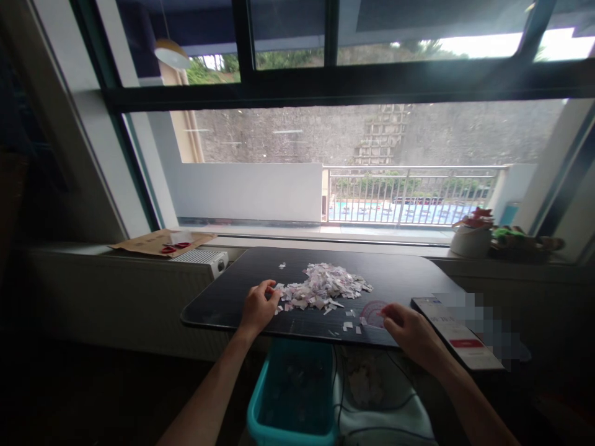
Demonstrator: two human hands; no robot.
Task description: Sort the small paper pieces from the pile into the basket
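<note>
A loose pile of small torn or cut paper scraps point(325, 285), whitish with pink tints, lies on the dark tabletop point(223, 303). At the pile's left edge is my left hand point(259, 305), its fingers loosely curved, with thumb and forefinger slightly apart. My right hand point(403, 321) is closed in a pinch over the table's front right part; what sits between its fingertips is too small to make out. Beside those fingertips a round, pinkish patterned shape point(372, 313) shows on the table. A few stray scraps point(348, 326) lie near the front edge.
Below the table's edge stand a turquoise bin point(260, 402) and a pale bag or container point(385, 427) with scraps inside. A phone point(458, 334) lies at the right. Red-handled scissors point(175, 248) rest on brown paper point(139, 243) by the window; a white pot point(469, 240) stands right.
</note>
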